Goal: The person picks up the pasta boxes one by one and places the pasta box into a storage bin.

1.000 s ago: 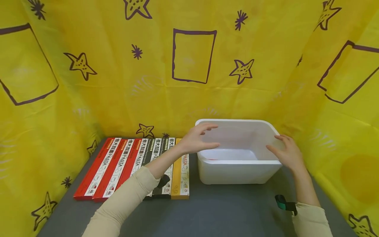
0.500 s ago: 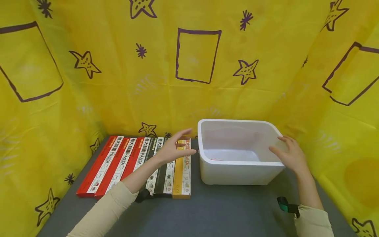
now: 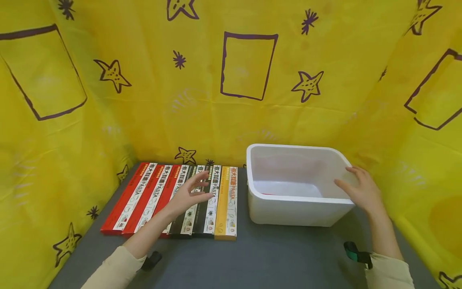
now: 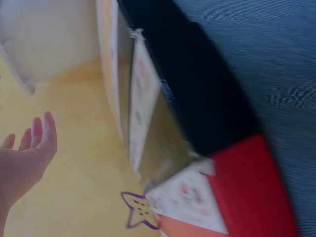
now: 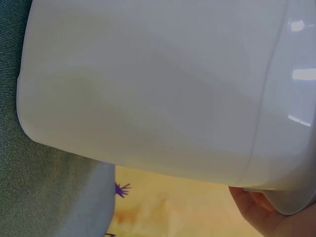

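Observation:
Several long pasta boxes lie side by side on the grey table: red ones [image 3: 134, 198] on the left, black ones [image 3: 202, 202] in the middle, a yellow one [image 3: 227, 200] on the right. My left hand [image 3: 202, 185] hovers just above the middle boxes with its fingers spread and holds nothing. The left wrist view shows that hand [image 4: 29, 136] open beside the blurred black box [image 4: 197, 98] and a red box [image 4: 247, 192]. To the right stands a white plastic tub [image 3: 296, 210]. My right hand [image 3: 351, 180] rests with straight fingers against its right rim. The right wrist view shows the tub's wall [image 5: 148, 89].
Yellow cloth with purple stars and rectangles [image 3: 249, 64] walls in the table at the back and both sides. Bare grey table top [image 3: 281, 257] lies in front of the boxes and tub. Each wrist carries a strap [image 3: 355, 252].
My left hand has left the tub's left rim and moved left and down over the pasta boxes. The right hand has stayed on the tub's right side.

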A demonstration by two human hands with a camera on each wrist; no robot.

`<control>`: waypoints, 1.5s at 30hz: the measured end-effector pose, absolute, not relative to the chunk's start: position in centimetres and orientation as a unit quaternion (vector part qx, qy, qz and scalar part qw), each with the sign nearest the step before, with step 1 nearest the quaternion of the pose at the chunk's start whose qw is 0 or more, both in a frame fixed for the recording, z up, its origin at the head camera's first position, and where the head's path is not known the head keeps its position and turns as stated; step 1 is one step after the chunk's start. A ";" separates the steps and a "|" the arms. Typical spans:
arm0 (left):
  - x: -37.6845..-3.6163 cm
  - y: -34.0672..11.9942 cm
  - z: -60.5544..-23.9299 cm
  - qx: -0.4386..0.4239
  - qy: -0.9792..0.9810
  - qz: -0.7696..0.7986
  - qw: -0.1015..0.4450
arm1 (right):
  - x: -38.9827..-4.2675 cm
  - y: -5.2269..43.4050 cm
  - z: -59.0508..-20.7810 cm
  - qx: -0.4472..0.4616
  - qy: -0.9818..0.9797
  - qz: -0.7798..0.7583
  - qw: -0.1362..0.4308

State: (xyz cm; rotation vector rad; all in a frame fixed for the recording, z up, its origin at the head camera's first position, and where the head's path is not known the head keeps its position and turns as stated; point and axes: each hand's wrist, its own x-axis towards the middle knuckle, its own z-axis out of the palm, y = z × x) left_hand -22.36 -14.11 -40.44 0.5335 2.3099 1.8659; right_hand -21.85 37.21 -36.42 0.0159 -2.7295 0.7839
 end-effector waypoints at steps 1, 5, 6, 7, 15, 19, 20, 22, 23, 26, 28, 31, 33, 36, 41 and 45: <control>-22.3 -14.4 -40.8 0.173 0.763 0.619 0.062 | -21.8 37.4 -36.5 0.005 -0.950 0.273 0.150; -21.8 -15.5 -42.0 0.156 0.766 0.620 0.060 | -21.4 38.2 -36.5 0.005 -0.950 0.271 0.156; -21.7 -15.9 -42.3 0.148 0.768 0.620 0.059 | -21.4 38.3 -36.5 0.004 -0.951 0.268 0.156; -21.5 -16.3 -42.5 0.137 0.770 0.621 0.057 | -21.3 38.4 -36.5 0.005 -0.951 0.266 0.156; -20.0 -20.3 -44.0 0.102 0.798 0.593 0.026 | -21.5 37.9 -36.2 0.005 -0.956 0.257 0.142; -19.2 -22.3 -44.4 0.098 0.818 0.567 0.000 | -21.7 37.7 -36.2 0.003 -0.957 0.257 0.134; -19.0 -22.8 -44.5 0.096 0.822 0.561 -0.007 | -21.8 37.7 -36.3 0.004 -0.957 0.258 0.135; -18.7 -23.7 -44.7 0.086 0.832 0.547 -0.022 | -21.9 37.7 -36.4 0.007 -0.956 0.260 0.137; -18.6 -24.2 -44.7 0.080 0.837 0.541 -0.030 | -21.9 37.7 -36.4 0.009 -0.955 0.261 0.139; -18.2 -25.5 -44.8 0.051 0.860 0.506 -0.047 | -22.1 37.9 -36.4 0.011 -0.953 0.265 0.146; -18.0 -26.3 -44.7 0.035 0.870 0.489 -0.054 | -22.1 38.0 -36.4 0.009 -0.952 0.267 0.146; -17.7 -27.4 -44.7 0.019 0.870 0.489 -0.058 | -22.0 37.9 -36.2 0.006 -0.952 0.270 0.143; -17.5 -28.0 -44.7 0.012 0.869 0.490 -0.064 | -21.9 37.8 -36.1 0.006 -0.953 0.270 0.140; -17.0 -29.0 -44.7 -0.008 0.879 0.471 -0.076 | -21.9 37.5 -36.0 0.003 -0.955 0.267 0.131; -16.2 -30.8 -44.6 -0.052 0.907 0.406 -0.098 | -22.1 37.1 -36.2 0.000 -0.957 0.265 0.120; -15.6 -32.0 -44.8 -0.076 0.920 0.379 -0.072 | -22.3 36.9 -36.4 0.002 -0.957 0.266 0.120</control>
